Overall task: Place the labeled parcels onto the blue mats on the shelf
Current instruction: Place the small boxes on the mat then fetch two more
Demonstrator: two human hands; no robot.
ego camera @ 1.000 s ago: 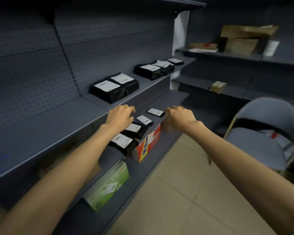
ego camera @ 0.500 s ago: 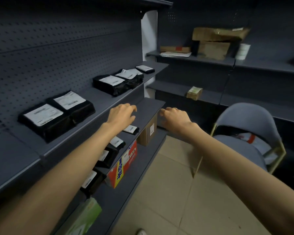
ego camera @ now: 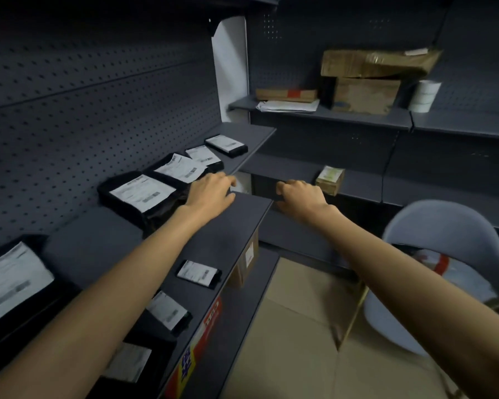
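Several black parcels with white labels lie on the dark shelf (ego camera: 242,133) at the left: one large parcel (ego camera: 140,194), another (ego camera: 179,168) behind it, and a small one (ego camera: 226,144) at the far end. More labeled parcels (ego camera: 198,273) lie on the lower shelf (ego camera: 236,223). My left hand (ego camera: 211,191) hovers beside the large parcel, palm down, fingers loosely spread, holding nothing. My right hand (ego camera: 300,195) hangs in the air past the lower shelf's end, fingers curled, nothing in it. No blue mat is in view.
A red and yellow box (ego camera: 202,341) and a brown carton (ego camera: 247,259) sit under the lower shelf. Cardboard boxes (ego camera: 366,82), papers and a white roll (ego camera: 424,95) fill the back shelf. A small box (ego camera: 330,180) sits lower. A grey chair (ego camera: 438,272) stands at the right.
The view has swung right along the shelving. Both hands have moved with it toward the far end of the shelf, still holding nothing.
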